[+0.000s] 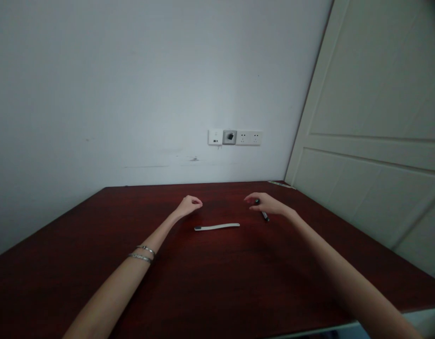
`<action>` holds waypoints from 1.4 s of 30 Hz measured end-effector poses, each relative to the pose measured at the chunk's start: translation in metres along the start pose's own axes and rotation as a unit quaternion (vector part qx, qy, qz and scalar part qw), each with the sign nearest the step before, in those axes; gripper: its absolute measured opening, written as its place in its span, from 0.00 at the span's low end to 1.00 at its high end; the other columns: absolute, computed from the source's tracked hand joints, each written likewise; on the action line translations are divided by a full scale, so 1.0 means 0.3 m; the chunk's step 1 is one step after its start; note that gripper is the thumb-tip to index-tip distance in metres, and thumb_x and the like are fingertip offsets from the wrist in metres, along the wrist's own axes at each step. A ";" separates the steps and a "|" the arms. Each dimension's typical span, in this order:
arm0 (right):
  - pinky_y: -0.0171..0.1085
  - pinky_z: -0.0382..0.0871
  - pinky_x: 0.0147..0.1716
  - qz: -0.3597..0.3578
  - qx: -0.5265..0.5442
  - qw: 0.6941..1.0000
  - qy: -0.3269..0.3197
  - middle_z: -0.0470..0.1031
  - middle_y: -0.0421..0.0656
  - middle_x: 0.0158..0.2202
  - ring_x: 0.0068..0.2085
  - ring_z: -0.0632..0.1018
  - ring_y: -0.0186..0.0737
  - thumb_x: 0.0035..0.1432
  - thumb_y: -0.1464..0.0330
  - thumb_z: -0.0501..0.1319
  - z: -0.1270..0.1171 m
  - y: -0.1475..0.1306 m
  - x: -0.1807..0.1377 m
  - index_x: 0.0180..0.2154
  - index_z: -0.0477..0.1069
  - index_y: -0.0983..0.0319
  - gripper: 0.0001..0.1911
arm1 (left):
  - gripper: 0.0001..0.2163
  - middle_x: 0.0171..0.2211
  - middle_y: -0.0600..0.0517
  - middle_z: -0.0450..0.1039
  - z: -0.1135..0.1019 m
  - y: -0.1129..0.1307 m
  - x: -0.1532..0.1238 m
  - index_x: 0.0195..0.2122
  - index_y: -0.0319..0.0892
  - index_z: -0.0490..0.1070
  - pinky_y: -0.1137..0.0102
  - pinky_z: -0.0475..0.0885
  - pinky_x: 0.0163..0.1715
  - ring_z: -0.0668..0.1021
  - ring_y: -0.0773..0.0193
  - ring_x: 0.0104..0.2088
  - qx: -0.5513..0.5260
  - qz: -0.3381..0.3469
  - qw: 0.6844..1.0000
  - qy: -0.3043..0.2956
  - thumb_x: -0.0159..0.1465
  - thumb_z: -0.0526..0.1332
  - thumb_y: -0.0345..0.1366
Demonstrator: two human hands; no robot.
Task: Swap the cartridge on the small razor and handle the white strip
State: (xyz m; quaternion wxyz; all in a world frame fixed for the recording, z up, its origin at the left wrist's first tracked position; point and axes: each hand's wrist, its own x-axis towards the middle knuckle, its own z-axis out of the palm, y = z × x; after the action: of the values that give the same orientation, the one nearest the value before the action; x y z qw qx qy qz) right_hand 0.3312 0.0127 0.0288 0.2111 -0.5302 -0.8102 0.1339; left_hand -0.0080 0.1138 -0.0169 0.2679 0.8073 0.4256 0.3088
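Note:
My left hand (189,206) rests on the dark red table (217,278), fingers curled loosely inward with nothing visible in them. Two silver bangles (143,254) sit on that forearm. My right hand (265,204) hovers just above the table to the right, fingers bent around a small dark pen-like object (264,215) whose end sticks out below the palm. Between and slightly nearer than both hands lies a flat white strip with a dark left end (216,227), touched by neither hand.
A white wall stands behind the table with a row of power sockets (235,137). A cream panelled door (373,141) runs along the table's right side. The table's near right edge (422,308) shows at the bottom.

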 end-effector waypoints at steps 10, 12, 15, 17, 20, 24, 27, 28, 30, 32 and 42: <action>0.36 0.66 0.37 -0.124 -0.170 0.975 -0.077 0.71 0.48 0.43 0.44 0.72 0.45 0.56 0.67 0.55 0.210 -0.239 0.004 0.43 0.73 0.60 0.14 | 0.10 0.32 0.48 0.78 -0.012 0.005 -0.005 0.30 0.37 0.76 0.69 0.69 0.40 0.77 0.60 0.36 -0.014 -0.020 1.000 0.011 0.52 0.59 0.37; 0.35 0.66 0.36 -0.120 -0.181 0.972 -0.084 0.72 0.47 0.42 0.43 0.73 0.43 0.56 0.67 0.55 0.212 -0.242 0.007 0.40 0.74 0.60 0.12 | 0.10 0.32 0.48 0.78 -0.020 0.016 -0.011 0.30 0.37 0.76 0.69 0.69 0.39 0.77 0.60 0.35 -0.012 -0.031 0.999 0.008 0.52 0.59 0.37; 0.33 0.65 0.35 -0.113 -0.184 0.972 -0.088 0.73 0.47 0.40 0.42 0.74 0.42 0.56 0.68 0.55 0.216 -0.251 0.010 0.38 0.75 0.60 0.11 | 0.11 0.30 0.48 0.77 -0.025 0.029 -0.016 0.31 0.37 0.76 0.70 0.69 0.36 0.77 0.61 0.34 -0.020 -0.042 0.999 0.007 0.53 0.58 0.37; 0.33 0.64 0.36 -0.110 -0.181 0.974 -0.081 0.73 0.47 0.40 0.41 0.74 0.42 0.55 0.68 0.56 0.217 -0.255 0.008 0.37 0.75 0.61 0.11 | 0.10 0.29 0.48 0.77 -0.025 0.034 -0.017 0.31 0.37 0.76 0.70 0.70 0.36 0.77 0.62 0.33 -0.032 -0.044 0.998 0.013 0.53 0.58 0.37; 0.33 0.63 0.38 -0.101 -0.167 0.980 -0.050 0.74 0.47 0.37 0.40 0.74 0.42 0.55 0.68 0.57 0.199 -0.243 -0.005 0.37 0.76 0.62 0.11 | 0.09 0.29 0.48 0.77 -0.022 0.036 -0.012 0.30 0.37 0.75 0.70 0.70 0.36 0.77 0.62 0.33 -0.046 -0.047 0.997 0.036 0.53 0.58 0.35; 0.34 0.64 0.38 -0.074 -0.105 0.991 0.027 0.75 0.46 0.34 0.37 0.74 0.40 0.56 0.66 0.56 0.133 -0.168 -0.047 0.36 0.77 0.62 0.12 | 0.09 0.30 0.47 0.77 -0.003 0.042 0.000 0.31 0.36 0.75 0.69 0.70 0.40 0.78 0.62 0.35 -0.054 -0.047 0.993 0.091 0.53 0.58 0.33; 0.33 0.65 0.35 -0.017 -0.050 0.992 0.117 0.76 0.45 0.34 0.34 0.75 0.38 0.56 0.64 0.56 0.064 -0.067 -0.100 0.35 0.77 0.63 0.14 | 0.09 0.34 0.46 0.77 0.033 0.067 0.001 0.34 0.36 0.74 0.68 0.70 0.42 0.77 0.61 0.37 -0.039 -0.031 0.994 0.098 0.52 0.60 0.33; 0.33 0.65 0.35 0.012 -0.042 0.988 0.149 0.76 0.45 0.34 0.34 0.75 0.39 0.55 0.63 0.56 0.042 -0.028 -0.120 0.35 0.77 0.63 0.14 | 0.10 0.34 0.46 0.77 0.049 0.081 -0.002 0.34 0.36 0.74 0.68 0.70 0.42 0.77 0.61 0.37 -0.032 -0.023 0.995 0.091 0.52 0.60 0.33; 0.33 0.65 0.35 0.087 -0.055 0.976 0.194 0.77 0.45 0.34 0.35 0.76 0.41 0.54 0.63 0.56 0.002 0.054 -0.160 0.34 0.78 0.63 0.14 | 0.10 0.34 0.45 0.77 0.089 0.113 -0.010 0.35 0.35 0.74 0.69 0.70 0.41 0.77 0.62 0.36 -0.023 -0.006 0.998 0.066 0.53 0.60 0.33; 0.34 0.65 0.33 0.192 -0.078 0.954 0.216 0.78 0.47 0.32 0.34 0.77 0.43 0.52 0.63 0.57 -0.026 0.132 -0.195 0.33 0.78 0.64 0.14 | 0.11 0.33 0.46 0.77 0.135 0.147 -0.020 0.36 0.35 0.74 0.70 0.70 0.40 0.77 0.62 0.35 -0.010 0.017 0.999 0.040 0.54 0.59 0.33; 0.36 0.65 0.30 0.365 -0.145 0.907 0.149 0.78 0.51 0.30 0.35 0.77 0.48 0.49 0.64 0.60 -0.017 0.327 -0.244 0.30 0.78 0.63 0.11 | 0.16 0.45 0.44 0.72 0.399 0.299 -0.025 0.46 0.36 0.70 0.64 0.66 0.48 0.72 0.57 0.46 0.120 0.145 0.980 -0.057 0.58 0.56 0.37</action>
State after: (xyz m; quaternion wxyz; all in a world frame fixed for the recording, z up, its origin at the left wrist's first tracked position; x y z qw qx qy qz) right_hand 0.4379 -0.0150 -0.0245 0.1860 -0.8275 -0.5298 0.0021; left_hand 0.1223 0.0429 -0.0363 0.1454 0.9030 0.3217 0.2450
